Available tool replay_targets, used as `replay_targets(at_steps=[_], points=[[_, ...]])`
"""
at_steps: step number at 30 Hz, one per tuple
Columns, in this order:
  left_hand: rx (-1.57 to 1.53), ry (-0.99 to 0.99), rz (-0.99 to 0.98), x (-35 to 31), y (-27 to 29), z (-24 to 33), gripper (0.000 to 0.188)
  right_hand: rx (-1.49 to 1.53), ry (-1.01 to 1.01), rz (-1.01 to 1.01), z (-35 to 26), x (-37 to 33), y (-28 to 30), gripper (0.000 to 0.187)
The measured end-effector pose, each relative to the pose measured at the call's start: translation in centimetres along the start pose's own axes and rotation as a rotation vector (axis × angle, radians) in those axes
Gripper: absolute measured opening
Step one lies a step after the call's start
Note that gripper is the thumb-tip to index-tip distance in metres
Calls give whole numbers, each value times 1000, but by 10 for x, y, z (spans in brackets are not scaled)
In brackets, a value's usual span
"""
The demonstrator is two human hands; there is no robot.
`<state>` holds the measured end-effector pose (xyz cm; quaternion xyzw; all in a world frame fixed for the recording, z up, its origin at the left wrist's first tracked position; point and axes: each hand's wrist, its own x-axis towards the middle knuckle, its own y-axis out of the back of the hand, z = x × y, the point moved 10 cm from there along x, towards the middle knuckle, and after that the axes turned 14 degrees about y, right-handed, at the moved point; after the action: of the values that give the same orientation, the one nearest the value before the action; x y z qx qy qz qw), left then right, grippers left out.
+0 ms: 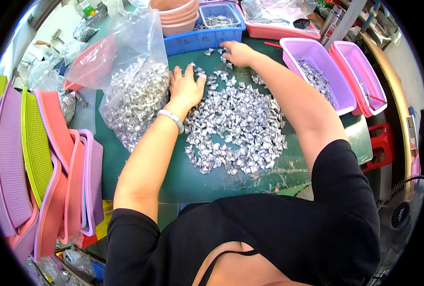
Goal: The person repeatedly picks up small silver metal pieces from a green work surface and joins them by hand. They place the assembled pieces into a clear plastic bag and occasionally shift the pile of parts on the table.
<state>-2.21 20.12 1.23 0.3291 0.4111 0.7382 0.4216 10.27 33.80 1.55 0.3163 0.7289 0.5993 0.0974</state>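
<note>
A spread pile of small silvery metal pieces (240, 128) lies on the green table. My left hand (186, 89) is flat with its fingers spread, between the pile and a clear plastic bag (138, 90) full of the same pieces. Its fingertips rest by a few loose pieces at the pile's far left. My right hand (240, 54) reaches past the far edge of the pile, palm down, fingers apart and slightly bent over a few stray pieces. Whether its fingertips touch them is hard to make out. A pale bangle (172, 120) circles my left wrist.
A blue bin (205, 42) with stacked brown bowls (176, 16) stands at the table's far edge. On the right is a purple basket (333, 88) with metal pieces. Stacked coloured baskets (52, 162) crowd the left; a fan (402, 214) stands at the lower right.
</note>
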Motion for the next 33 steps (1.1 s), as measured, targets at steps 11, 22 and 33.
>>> replay_targets(at_steps=[11, 22, 33], points=[[-317, -354, -218, -24, 3, 39, 31, 237, 333, -88, -57, 12, 3, 30], [-183, -358, -157, 5, -21, 34, 27, 185, 355, -151, -98, -10, -18, 37], [-227, -445, -182, -80, 5, 50, 29, 136, 348, -47, -168, -117, 38, 51]])
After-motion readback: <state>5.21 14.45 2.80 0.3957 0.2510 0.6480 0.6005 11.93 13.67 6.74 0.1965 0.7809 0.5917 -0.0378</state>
